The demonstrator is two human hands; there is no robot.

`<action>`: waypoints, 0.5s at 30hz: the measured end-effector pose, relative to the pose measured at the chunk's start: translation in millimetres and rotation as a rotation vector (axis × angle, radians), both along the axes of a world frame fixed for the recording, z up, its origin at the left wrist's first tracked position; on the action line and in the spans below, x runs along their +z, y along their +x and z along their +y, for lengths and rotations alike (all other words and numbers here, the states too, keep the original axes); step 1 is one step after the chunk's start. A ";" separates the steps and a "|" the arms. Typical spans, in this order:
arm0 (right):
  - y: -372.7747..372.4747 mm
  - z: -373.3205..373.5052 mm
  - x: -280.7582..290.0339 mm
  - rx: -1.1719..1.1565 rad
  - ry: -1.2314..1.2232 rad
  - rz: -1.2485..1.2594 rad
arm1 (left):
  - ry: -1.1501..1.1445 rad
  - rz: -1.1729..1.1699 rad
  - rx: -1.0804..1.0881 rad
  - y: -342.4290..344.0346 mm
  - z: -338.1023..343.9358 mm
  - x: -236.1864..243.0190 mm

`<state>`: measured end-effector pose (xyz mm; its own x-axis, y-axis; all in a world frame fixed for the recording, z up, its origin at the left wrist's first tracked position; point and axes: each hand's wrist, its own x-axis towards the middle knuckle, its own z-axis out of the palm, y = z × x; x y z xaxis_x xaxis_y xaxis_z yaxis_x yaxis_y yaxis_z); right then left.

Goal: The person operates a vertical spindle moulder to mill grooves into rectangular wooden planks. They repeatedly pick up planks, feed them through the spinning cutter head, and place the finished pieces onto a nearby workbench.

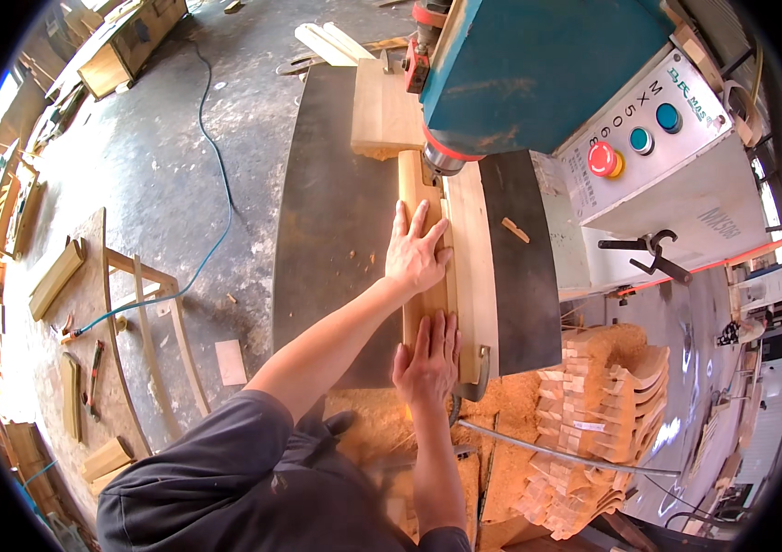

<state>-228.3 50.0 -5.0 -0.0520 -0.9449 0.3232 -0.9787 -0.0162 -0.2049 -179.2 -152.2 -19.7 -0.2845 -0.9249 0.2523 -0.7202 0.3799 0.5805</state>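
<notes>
A long pale wooden piece [418, 308] lies lengthwise on the dark machine table [331, 239], against a straight wooden fence board [476, 267]. My left hand [417, 256] presses flat on its middle, fingers spread toward the cutter. Nearer to me, my right hand [428, 363] rests on the piece's near end with its fingers stretched forward and the thumb at the side. Neither hand is closed round the wood. Just past my left fingertips, the spindle [444, 162] of the overhead router stands over the far end of the piece; its cutter is partly hidden.
A wide wooden block [382, 115] sits beyond the spindle. A metal clamp [477, 373] grips the fence's near end. Control buttons [641, 140] are on the right. Sawdust and stacked curved wooden parts [593, 432] lie below right. A workbench [101, 340] with a blue hose stands left.
</notes>
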 end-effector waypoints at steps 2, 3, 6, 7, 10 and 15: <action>-0.8 -5.4 -2.7 0.001 -0.014 0.002 | 0.002 -0.002 -0.001 -0.2 -5.4 0.4; -1.4 -7.4 -4.1 0.000 -0.021 0.002 | 0.007 -0.010 -0.003 -0.8 -7.2 1.5; -2.0 -9.2 -4.7 -0.012 -0.010 0.003 | 0.019 -0.026 -0.007 -2.3 -9.9 3.7; -2.2 -9.5 -5.0 -0.008 -0.015 -0.006 | 0.020 -0.024 -0.008 -2.5 -10.1 3.5; -2.7 -7.1 -6.3 0.001 -0.019 -0.023 | 0.003 -0.051 -0.013 -2.0 -8.8 1.1; -1.6 18.5 -9.1 0.007 0.003 0.000 | -0.031 -0.140 -0.047 0.0 12.8 -4.7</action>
<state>-229.9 68.5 -14.1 -0.0456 -0.9463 0.3202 -0.9786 -0.0221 -0.2045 -179.2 -139.4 -24.3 -0.3618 -0.9021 0.2350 -0.7742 0.4312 0.4634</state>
